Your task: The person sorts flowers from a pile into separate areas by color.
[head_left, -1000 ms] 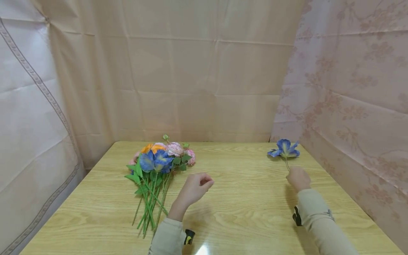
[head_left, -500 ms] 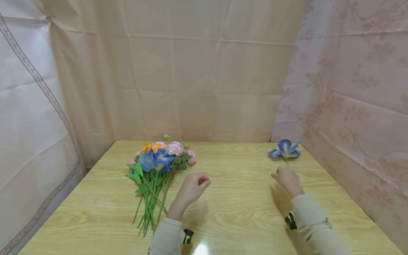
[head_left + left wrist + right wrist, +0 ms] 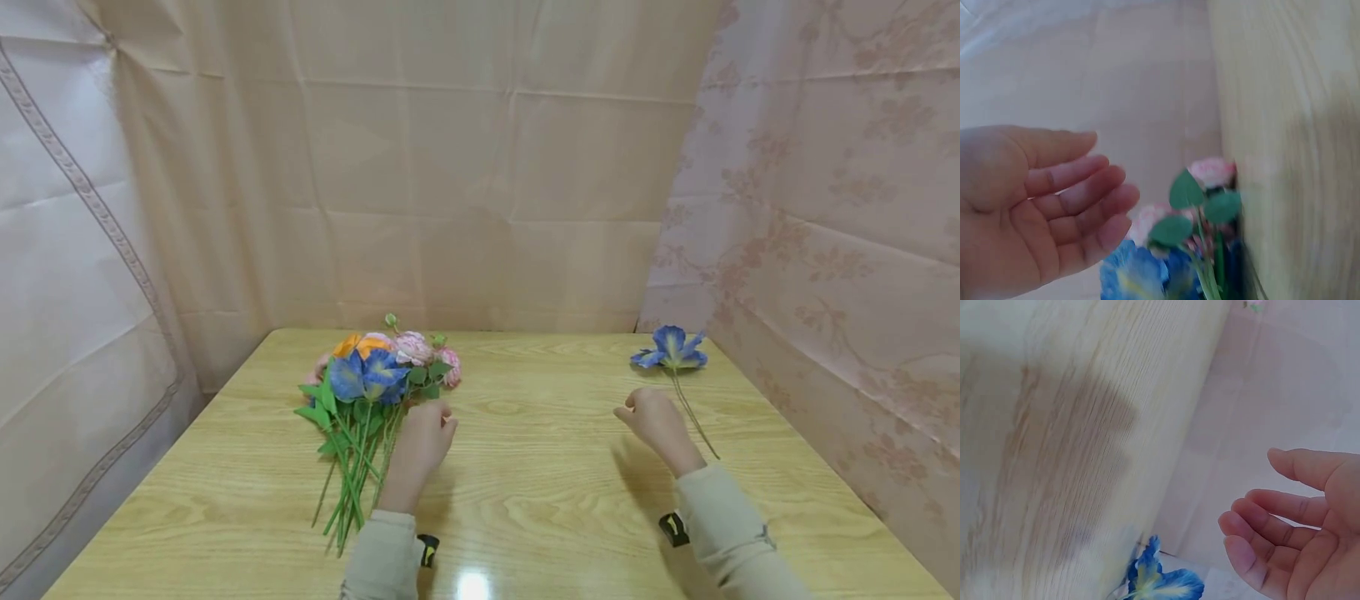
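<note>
Two bare hands are hovering over a wide wooden table [image 3: 540, 500], which is filling the lower half of the head view and is closed in by pale curtains [image 3: 465, 167] at the back and on both sides.

At about ten o'clock from the table's middle, a bunch of artificial flowers [image 3: 367, 383] is lying flat, with blue, orange and pink heads pointing toward twelve o'clock and green stems trailing toward six. At about two o'clock, near the far right corner, a single blue flower [image 3: 670, 350] is lying alone, its thin stem running toward five o'clock.

The left hand [image 3: 422, 442] is reaching beside the bunch, at its four o'clock edge, just next to the stems; whether it is touching them cannot be told. The left wrist view is showing its fingers [image 3: 1079, 200] relaxed, slightly bent and lying close together, holding nothing.

The right hand [image 3: 654, 421] is sitting just at nine o'clock of the single stem, apart from it. Its fingers [image 3: 1272, 519] are loosely curved and a little spread, gripping nothing.
</note>
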`<state>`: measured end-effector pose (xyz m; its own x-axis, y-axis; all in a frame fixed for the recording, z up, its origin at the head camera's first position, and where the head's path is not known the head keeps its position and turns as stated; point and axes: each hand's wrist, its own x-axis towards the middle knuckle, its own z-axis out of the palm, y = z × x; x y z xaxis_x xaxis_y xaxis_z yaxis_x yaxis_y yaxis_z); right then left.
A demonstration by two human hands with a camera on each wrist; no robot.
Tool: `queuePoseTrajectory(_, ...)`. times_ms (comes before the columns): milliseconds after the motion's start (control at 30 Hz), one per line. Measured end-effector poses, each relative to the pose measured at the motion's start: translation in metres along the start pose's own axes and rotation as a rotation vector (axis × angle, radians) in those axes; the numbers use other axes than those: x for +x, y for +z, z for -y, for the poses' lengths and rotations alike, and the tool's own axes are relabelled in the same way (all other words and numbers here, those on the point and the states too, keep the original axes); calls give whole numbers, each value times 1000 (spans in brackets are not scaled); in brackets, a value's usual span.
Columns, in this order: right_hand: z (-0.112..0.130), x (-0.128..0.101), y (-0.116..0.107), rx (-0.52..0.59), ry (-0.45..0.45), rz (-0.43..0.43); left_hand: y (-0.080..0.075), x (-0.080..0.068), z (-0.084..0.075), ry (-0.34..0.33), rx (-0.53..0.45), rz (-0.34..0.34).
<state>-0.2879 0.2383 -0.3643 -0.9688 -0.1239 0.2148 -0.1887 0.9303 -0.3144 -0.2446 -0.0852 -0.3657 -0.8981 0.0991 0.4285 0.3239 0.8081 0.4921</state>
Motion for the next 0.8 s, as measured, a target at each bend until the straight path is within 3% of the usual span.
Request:
queuePoseTrajectory(133,6,-5,-1,30,-7,3,-3,0,14,-52,83,-67)
queuePoseTrajectory(367,16,-11,-1,54,-24,12,2,0,42,-123,110,-121)
queuePoseTrajectory(600,20,-13,1,44,-42,-3,9,-3,58,-88,209,-243)
queuePoseTrajectory(700,20,-14,2,42,-43,-2,8,-3,57,-168,215,-212)
queuePoseTrajectory(800,20,-15,3,38,-41,2,5,-2,57,-273,217,-125)
